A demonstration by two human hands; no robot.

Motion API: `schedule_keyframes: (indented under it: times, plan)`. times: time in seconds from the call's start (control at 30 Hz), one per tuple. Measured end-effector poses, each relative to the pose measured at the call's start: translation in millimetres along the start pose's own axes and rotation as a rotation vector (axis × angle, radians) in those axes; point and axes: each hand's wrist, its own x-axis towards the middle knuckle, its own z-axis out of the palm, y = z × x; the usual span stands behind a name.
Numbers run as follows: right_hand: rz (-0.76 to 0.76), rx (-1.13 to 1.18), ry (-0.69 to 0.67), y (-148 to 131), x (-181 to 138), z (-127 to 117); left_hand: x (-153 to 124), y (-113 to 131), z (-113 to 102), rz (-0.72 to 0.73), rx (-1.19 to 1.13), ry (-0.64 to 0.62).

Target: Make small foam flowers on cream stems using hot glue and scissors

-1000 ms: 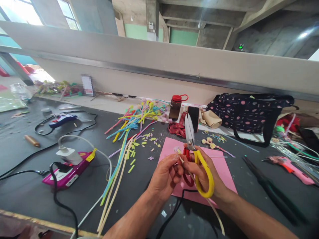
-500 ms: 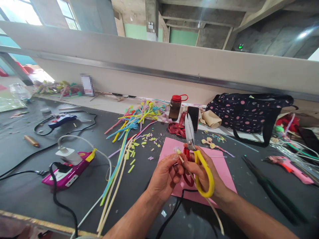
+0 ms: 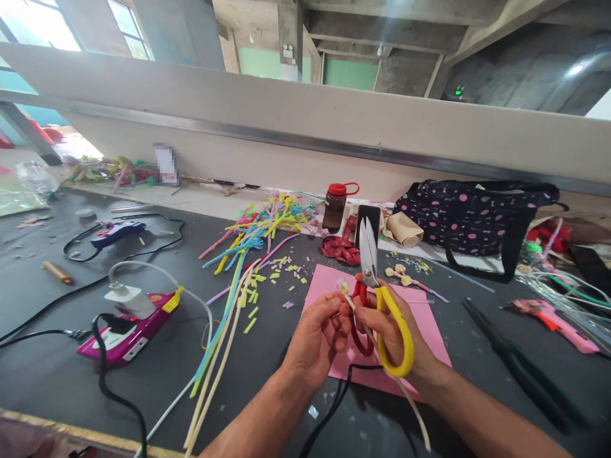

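Observation:
My right hand [image 3: 398,334] is closed round scissors [image 3: 377,292] with one yellow and one red handle; the blades point up and away and lie together. My left hand [image 3: 317,334] pinches a thin cream pipe cleaner [image 3: 410,404] near its tip, where a small pale curled piece [image 3: 342,286] sits. The stem trails down past my right wrist. Both hands hover above a pink paper sheet [image 3: 420,318] on the dark table [image 3: 57,375].
Coloured pipe cleaners [image 3: 248,248] and cut bits lie left of the sheet. A magenta power strip [image 3: 126,324] with charger and cables sits at left. A brown bottle [image 3: 335,207], phone [image 3: 370,219], dotted bag [image 3: 477,216], black pliers [image 3: 520,366] and pink glue gun [image 3: 554,318] lie behind and right.
The view shifted slightly. Both hands stay together with the scissors and stem; the scissors' blades tilted a little to the right.

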Motion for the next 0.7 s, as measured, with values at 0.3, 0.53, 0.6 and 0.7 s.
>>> schedule_keyframes:
  times: [0.3, 0.53, 0.6, 0.7]
  plan:
    - [-0.019, -0.059, 0.043, -2, -1, -4, 7, -4, -8, -0.088, 0.063, 0.079]
    - [-0.092, -0.023, 0.056, -9, 1, -12, 11, 12, -12, 0.088, -0.030, 0.159]
    - [-0.118, -0.010, 0.082, -11, 2, -16, 13, 20, -15, 0.180, -0.091, 0.187]
    - [-0.144, 0.002, 0.101, -14, 3, -20, 16, 28, -19, 0.294, -0.141, 0.300]
